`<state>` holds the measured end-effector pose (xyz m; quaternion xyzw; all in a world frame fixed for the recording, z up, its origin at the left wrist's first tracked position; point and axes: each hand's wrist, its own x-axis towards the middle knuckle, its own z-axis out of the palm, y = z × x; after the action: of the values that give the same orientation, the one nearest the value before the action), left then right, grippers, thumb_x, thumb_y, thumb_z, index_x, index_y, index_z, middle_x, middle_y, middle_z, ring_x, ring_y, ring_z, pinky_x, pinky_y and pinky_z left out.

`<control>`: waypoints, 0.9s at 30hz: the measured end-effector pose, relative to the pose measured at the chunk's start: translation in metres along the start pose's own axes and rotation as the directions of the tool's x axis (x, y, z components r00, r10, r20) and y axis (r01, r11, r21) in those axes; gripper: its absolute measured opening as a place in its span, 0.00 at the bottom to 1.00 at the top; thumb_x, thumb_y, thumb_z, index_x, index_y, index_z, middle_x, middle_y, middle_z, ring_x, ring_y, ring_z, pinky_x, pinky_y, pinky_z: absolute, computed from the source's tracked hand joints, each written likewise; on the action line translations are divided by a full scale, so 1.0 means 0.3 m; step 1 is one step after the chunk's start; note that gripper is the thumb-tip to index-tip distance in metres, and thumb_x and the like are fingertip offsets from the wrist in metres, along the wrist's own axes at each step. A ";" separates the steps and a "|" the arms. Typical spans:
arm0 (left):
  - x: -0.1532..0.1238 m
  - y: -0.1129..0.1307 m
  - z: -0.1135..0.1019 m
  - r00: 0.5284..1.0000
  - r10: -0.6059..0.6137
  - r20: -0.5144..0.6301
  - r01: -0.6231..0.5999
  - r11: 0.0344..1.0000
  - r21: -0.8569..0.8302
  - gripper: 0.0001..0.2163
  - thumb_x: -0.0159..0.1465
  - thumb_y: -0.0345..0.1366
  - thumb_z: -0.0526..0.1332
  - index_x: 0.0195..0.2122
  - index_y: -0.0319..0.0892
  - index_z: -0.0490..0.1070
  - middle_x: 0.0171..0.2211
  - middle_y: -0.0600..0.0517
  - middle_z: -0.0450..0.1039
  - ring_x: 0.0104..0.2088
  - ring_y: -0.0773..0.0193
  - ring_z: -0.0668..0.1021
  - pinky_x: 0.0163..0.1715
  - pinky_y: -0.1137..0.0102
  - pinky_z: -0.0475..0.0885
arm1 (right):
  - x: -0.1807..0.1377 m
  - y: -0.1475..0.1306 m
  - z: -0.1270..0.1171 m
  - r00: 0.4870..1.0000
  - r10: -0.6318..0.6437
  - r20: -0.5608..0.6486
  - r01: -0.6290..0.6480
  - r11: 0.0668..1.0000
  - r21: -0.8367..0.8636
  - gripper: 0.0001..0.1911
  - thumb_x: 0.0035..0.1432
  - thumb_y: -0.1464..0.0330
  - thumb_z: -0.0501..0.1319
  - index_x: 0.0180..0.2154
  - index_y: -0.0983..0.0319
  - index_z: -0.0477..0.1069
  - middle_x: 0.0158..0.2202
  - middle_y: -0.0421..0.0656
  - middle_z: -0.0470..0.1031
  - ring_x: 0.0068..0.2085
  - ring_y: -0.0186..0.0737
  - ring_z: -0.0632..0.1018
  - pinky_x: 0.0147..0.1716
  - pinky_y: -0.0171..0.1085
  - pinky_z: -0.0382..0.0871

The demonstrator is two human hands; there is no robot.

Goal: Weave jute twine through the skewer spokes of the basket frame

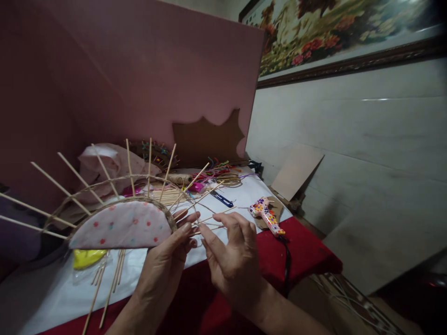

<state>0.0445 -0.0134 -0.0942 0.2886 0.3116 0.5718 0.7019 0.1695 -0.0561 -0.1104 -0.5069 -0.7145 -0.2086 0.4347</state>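
Observation:
A round basket base (pixel 122 228) covered in pale dotted fabric is held up on edge, with several thin wooden spokes (pixel 63 188) fanning out from its rim. My left hand (pixel 167 265) grips its right edge from below, fingers wrapped round the rim. My right hand (pixel 230 256) is beside it, fingers pinching a thin reed strand (pixel 213 218) among the spokes at the right side.
A table with a white sheet (pixel 45 298) over red cloth (pixel 300 251) carries loose sticks (pixel 104 288), a yellow packet (pixel 85 257), a flowered glue gun (pixel 267 215), a blue tool (pixel 221 199), reed coils (pixel 228 179) and coloured cords. A pink board (pixel 139 79) stands behind; a white wall is on the right.

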 end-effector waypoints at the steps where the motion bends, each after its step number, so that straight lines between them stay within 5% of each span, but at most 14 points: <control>1: 0.001 0.001 0.000 1.000 -0.004 -0.003 0.004 1.000 0.008 0.16 0.54 0.23 0.62 0.44 0.38 0.70 0.39 0.46 0.77 0.32 0.66 0.78 0.27 0.75 0.74 | 0.003 0.000 -0.010 1.000 -0.009 -0.007 0.009 1.000 -0.007 0.18 0.54 0.71 0.58 0.48 0.58 0.69 0.49 0.49 0.64 0.50 0.52 0.63 0.48 0.52 0.59; 7: 0.000 0.002 0.007 0.998 0.022 -0.059 -0.020 0.999 0.038 0.16 0.53 0.22 0.62 0.43 0.36 0.69 0.37 0.46 0.77 0.29 0.66 0.78 0.21 0.77 0.71 | 0.003 0.151 -0.098 0.983 0.095 -0.159 -0.124 0.976 -0.181 0.10 0.56 0.72 0.57 0.42 0.61 0.70 0.44 0.49 0.69 0.47 0.48 0.67 0.47 0.49 0.61; 10: -0.006 0.005 0.014 0.998 0.040 -0.038 -0.038 0.999 0.037 0.17 0.52 0.22 0.62 0.44 0.37 0.68 0.36 0.45 0.77 0.29 0.66 0.78 0.21 0.77 0.71 | -0.025 0.304 -0.102 0.949 0.315 -0.007 -0.282 0.842 -0.460 0.18 0.55 0.62 0.59 0.44 0.66 0.67 0.44 0.56 0.69 0.44 0.55 0.69 0.40 0.50 0.64; 13: -0.011 0.007 0.013 0.999 0.022 -0.024 -0.021 0.999 0.026 0.17 0.52 0.24 0.62 0.44 0.37 0.68 0.36 0.45 0.77 0.29 0.66 0.78 0.21 0.77 0.70 | -0.055 0.418 -0.071 0.876 0.453 0.163 -0.291 0.768 -0.570 0.23 0.53 0.59 0.60 0.47 0.67 0.65 0.41 0.57 0.70 0.39 0.54 0.72 0.33 0.47 0.65; 19: -0.011 0.006 0.007 0.999 0.030 -0.011 -0.030 0.999 0.029 0.17 0.53 0.25 0.63 0.45 0.37 0.67 0.38 0.43 0.76 0.31 0.66 0.77 0.21 0.77 0.68 | -0.077 0.471 -0.035 0.714 0.627 0.311 -0.440 0.748 -0.497 0.19 0.60 0.65 0.50 0.50 0.69 0.62 0.44 0.58 0.68 0.38 0.49 0.75 0.34 0.43 0.67; 23: -0.005 0.004 0.007 0.999 0.038 -0.003 -0.038 0.999 0.036 0.18 0.53 0.26 0.63 0.45 0.37 0.66 0.37 0.43 0.76 0.30 0.65 0.77 0.20 0.77 0.68 | -0.073 0.483 -0.040 0.733 0.636 0.241 -0.547 0.762 -0.347 0.22 0.60 0.71 0.45 0.54 0.73 0.58 0.48 0.61 0.67 0.44 0.52 0.73 0.42 0.46 0.66; 27: -0.004 0.006 0.011 0.999 0.044 -0.014 -0.044 0.998 0.034 0.19 0.51 0.25 0.64 0.44 0.36 0.65 0.36 0.43 0.77 0.29 0.64 0.77 0.19 0.77 0.68 | -0.070 0.466 -0.065 0.766 0.643 -0.023 -0.643 0.764 -0.050 0.24 0.57 0.64 0.51 0.51 0.73 0.62 0.46 0.60 0.70 0.47 0.54 0.72 0.46 0.48 0.64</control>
<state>0.0457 -0.0146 -0.0906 0.3027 0.3199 0.5840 0.6819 0.3064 -0.0261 -0.1373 -0.7320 -0.4910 -0.0677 0.4675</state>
